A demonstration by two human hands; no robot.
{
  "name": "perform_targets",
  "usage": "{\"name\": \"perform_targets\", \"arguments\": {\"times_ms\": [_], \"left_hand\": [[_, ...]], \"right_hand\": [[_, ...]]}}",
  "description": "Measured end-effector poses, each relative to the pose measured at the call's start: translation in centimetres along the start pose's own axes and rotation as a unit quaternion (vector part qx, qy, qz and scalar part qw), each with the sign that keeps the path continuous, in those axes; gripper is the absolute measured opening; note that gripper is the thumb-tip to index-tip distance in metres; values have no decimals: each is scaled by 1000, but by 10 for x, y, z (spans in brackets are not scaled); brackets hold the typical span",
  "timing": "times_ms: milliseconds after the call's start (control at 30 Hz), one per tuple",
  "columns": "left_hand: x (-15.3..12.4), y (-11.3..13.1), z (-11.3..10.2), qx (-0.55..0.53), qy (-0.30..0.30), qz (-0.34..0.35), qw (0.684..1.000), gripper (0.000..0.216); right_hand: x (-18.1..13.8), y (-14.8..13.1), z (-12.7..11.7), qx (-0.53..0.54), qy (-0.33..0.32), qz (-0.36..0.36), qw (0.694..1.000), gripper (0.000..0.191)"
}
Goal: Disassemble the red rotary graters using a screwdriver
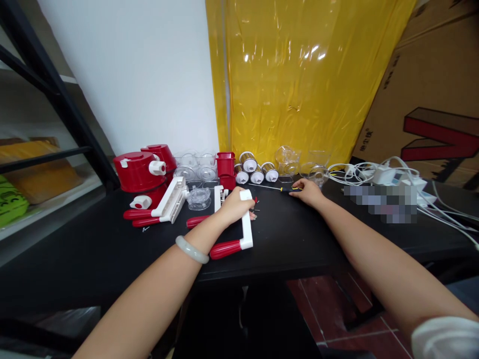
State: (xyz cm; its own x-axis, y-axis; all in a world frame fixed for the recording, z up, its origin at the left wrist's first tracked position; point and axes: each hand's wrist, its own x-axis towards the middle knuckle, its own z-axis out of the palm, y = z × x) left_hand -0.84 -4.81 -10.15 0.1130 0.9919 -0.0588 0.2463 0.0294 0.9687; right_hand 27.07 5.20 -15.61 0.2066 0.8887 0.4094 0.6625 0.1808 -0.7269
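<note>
My left hand is closed around a white crank handle with a red grip, held just above the black table. Farther right, the fingers of my right hand are closed on the dark handle of a screwdriver; its thin shaft points left along the tabletop. Small screws lie beside my left hand, partly hidden by the white arm. Another crank handle with a red grip is just left of my left hand, partly covered by it.
Red round housings and more white crank handles stand at the left. Clear plastic parts, red hoppers and several drum cylinders line the back. White cables and chargers crowd the right; cardboard leans behind.
</note>
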Motion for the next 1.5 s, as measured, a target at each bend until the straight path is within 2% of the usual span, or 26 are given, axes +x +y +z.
{"name": "perform_targets", "arguments": {"times_ms": [200, 467, 567, 667, 767, 833, 933, 1067, 1200, 1333, 1433, 1500], "left_hand": [[-4, 3, 0, -2, -6, -3, 1000, 48], [0, -2, 0, -23, 1, 5, 1000, 48], [0, -1, -1, -40, 5, 13, 999, 44], [-1, 4, -3, -75, 14, 18, 997, 33], [-1, 9, -7, -101, 32, 24, 994, 25], [-1, 12, -10, -110, 41, 39, 992, 25], [-1, 15, -15, -131, 45, 62, 988, 27], [0, 14, -19, -155, 37, 84, 984, 30], [4, 11, -23, -170, 47, 108, 978, 29], [8, 11, -27, -177, 55, 105, 977, 28], [5, 12, -26, -191, 35, 92, 977, 30], [3, 13, -24, -208, 18, 72, 975, 31]], "right_hand": [[1, 0, -1, -95, -18, -33, 995, 24], [-2, -2, -1, -158, -13, -105, 982, 20], [-9, -11, -1, -196, -1, -134, 971, 19], [-17, -32, -2, -199, 14, -149, 968, 14], [-26, -65, -1, -120, 19, -186, 975, 10], [-34, -90, 2, -13, -27, -226, 974, 13], [-52, -125, 11, 123, -111, -264, 950, 15], [-72, -156, 26, 162, -137, -361, 908, 12], [-76, -164, 44, 196, -129, -361, 903, 11], [-75, -156, 58, 248, -99, -309, 913, 14], [-80, -151, 62, 309, -118, -256, 908, 18], [-84, -150, 62, 329, -139, -244, 902, 21]]}}
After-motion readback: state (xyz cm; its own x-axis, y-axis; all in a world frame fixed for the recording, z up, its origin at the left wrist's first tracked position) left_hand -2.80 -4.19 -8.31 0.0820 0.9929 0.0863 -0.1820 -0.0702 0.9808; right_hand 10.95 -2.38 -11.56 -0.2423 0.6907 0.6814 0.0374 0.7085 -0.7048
